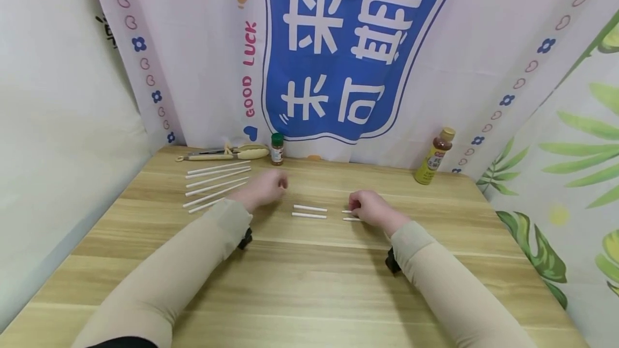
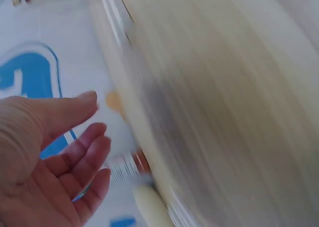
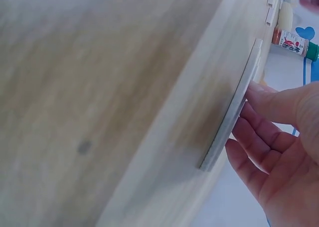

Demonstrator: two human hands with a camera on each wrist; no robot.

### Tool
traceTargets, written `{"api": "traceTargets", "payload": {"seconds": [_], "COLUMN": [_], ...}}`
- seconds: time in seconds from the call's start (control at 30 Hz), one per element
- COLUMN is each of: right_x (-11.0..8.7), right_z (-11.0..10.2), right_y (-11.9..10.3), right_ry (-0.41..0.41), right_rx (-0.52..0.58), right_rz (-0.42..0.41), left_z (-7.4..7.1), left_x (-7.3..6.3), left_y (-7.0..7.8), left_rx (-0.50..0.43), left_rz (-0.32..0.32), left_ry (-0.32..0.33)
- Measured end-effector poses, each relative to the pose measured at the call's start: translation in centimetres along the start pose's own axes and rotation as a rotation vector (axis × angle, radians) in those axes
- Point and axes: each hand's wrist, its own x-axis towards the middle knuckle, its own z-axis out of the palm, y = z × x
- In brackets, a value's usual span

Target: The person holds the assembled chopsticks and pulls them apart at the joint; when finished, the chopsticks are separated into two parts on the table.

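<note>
Printed cloth is hung behind a wood-grain worktop. From the head, long white sticks are seen laid toward its back-left corner, short white sticks nearer the middle. At the left wrist, nothing is held by the half-open left hand. At the right wrist, one white stick is met by the bent fingertips of the right hand; whether it is gripped cannot be told.

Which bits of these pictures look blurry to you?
Head view: mostly crisp, white sticks included, soft shadows beside the sleeves; left wrist view: table streaked and smeared, left hand clearer; right wrist view: much of the table soft, right hand sharper.
</note>
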Motion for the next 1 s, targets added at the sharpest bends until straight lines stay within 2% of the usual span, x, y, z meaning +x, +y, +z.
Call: {"api": "traceTargets", "payload": {"seconds": [0.13,0.27,0.4,0.57,0.73,0.9,1.0], "right_x": [-0.1,-0.1,-0.1,0.0,0.0,0.1,0.0], "right_z": [0.0,0.0,-0.1,-0.1,-0.1,0.0,0.1], "right_y": [0.1,0.2,0.1,0.0,0.2,0.4,0.5], "right_ry": [0.003,0.002,0.001,-0.009,-0.009,-0.008,-0.003], "right_rx": [0.0,0.01,0.009,0.001,-0.002,-0.005,-0.004], "right_rz": [-0.001,0.001,0.002,0.009,0.01,-0.002,-0.006], "left_z": [-1.5,-2.8,-3.8,-3.8,-3.5,-3.3,-3.2], "left_x": [-1.7,-3.7,-5.4,-6.3,-6.4,-5.8,-4.9], "left_y": [-3.4,-6.3,-7.8,-8.1,-7.9,-7.0,-5.6], "left_rx": [0.076,0.121,0.113,0.115,0.131,0.195,0.223], "left_rz": [-0.116,-0.158,-0.186,-0.215,-0.224,-0.196,-0.175], "left_ry": [0.041,0.074,0.066,0.018,0.005,-0.013,-0.013]}}
